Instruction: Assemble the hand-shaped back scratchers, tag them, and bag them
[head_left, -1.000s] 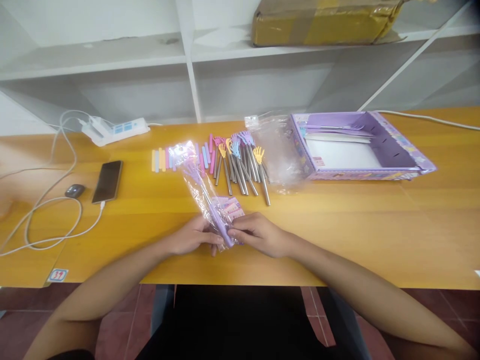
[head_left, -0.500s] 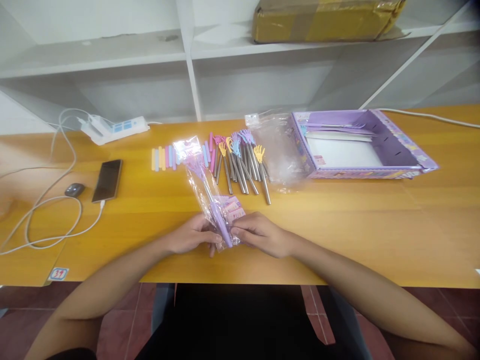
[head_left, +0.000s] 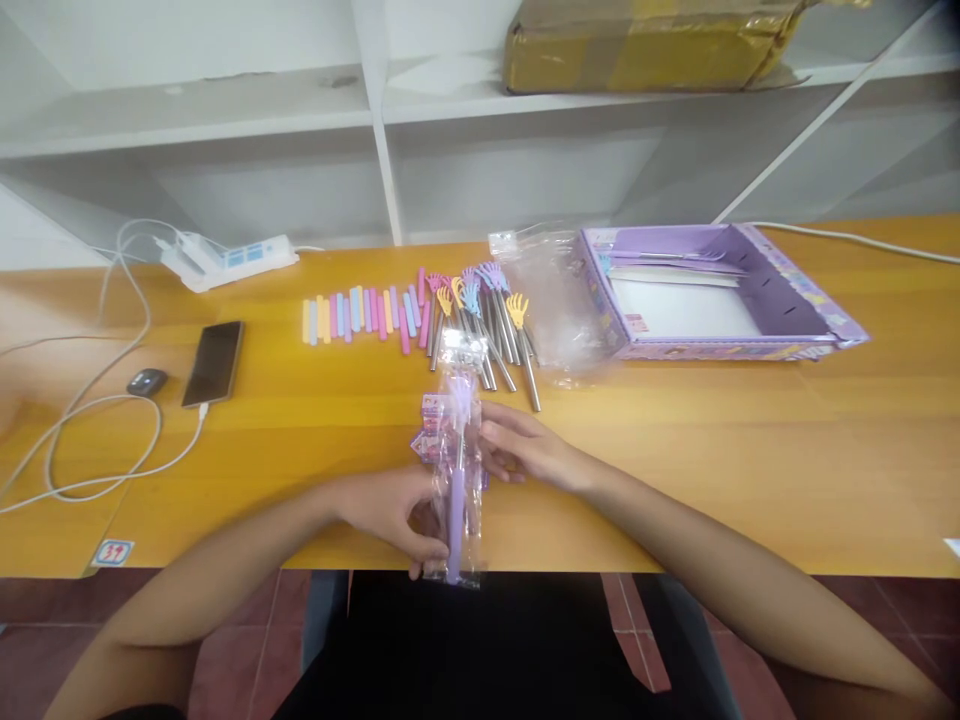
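Note:
A purple back scratcher (head_left: 456,510), with a hand-shaped head and a metal shaft, lies lengthwise inside a clear plastic bag (head_left: 471,560). My left hand (head_left: 397,510) grips the bag near its lower end, thumb over the handle. My right hand (head_left: 525,445) is at the bag's right edge, fingers loosely curved and apart; whether the fingertips touch it is unclear. Beneath the bag, small printed pink and purple cards (head_left: 430,425) show partly. Beyond it is a pile of back scratchers (head_left: 487,320) with yellow, blue, purple and pink heads.
A row of coloured tubes (head_left: 364,312) lies left of the pile. Clear bags (head_left: 551,310) lie beside an open purple box (head_left: 720,347). At left are a phone (head_left: 213,362), a mouse (head_left: 146,381), a power strip (head_left: 240,260) and loose cables. A taped carton (head_left: 645,50) sits on the shelf.
The bagged back scratcher has come closer to my body and turned nearly straight. My right hand has left its lower end and moved up beside the bag. My left hand moved slightly nearer.

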